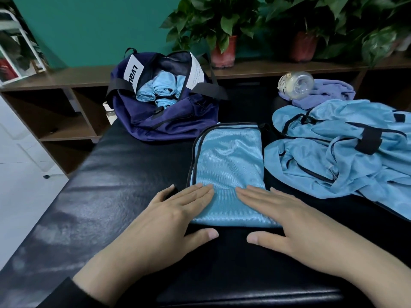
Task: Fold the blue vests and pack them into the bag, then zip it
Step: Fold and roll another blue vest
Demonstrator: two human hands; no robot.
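A light blue vest (229, 161) with black trim lies folded into a narrow strip on the black padded bench (111, 192). My left hand (171, 218) lies flat with straight fingers on its near left corner. My right hand (287, 216) lies flat on its near right corner. A navy bag (164, 121) stands open at the back of the bench, with several rolled blue vests (160, 87) inside. A heap of unfolded blue vests (342, 147) lies at the right.
A clear baby bottle (297, 84) lies on a purple cloth (327, 94) behind the heap. A brown shelf (66, 81) runs along the teal wall, with potted plants (222, 50) on top. White floor lies to the left of the bench.
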